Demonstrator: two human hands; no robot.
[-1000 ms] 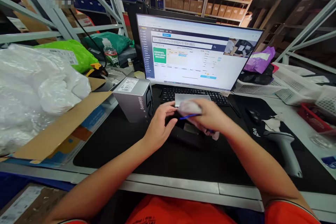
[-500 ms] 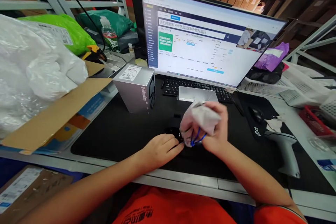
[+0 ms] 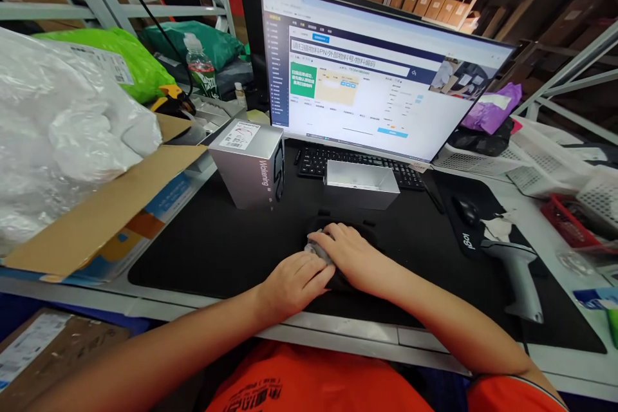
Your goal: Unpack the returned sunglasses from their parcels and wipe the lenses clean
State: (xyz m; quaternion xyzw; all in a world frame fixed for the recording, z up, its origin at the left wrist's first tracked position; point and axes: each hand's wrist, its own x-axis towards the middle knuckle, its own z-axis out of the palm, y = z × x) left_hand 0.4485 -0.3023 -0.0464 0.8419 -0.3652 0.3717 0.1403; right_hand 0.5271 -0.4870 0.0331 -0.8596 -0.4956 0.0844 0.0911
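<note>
Left hand [image 3: 295, 281]: half-curled, touching a grey pouch [image 3: 314, 249]; we cannot tell its grip
Right hand [image 3: 351, 255]: open, flat upon it, seemingly

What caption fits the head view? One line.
Left hand and right hand cover a grey pouch on the black mat.

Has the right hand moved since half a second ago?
Yes. The right hand has dropped away from the silver tray, toward the person, onto the black mat.
</note>
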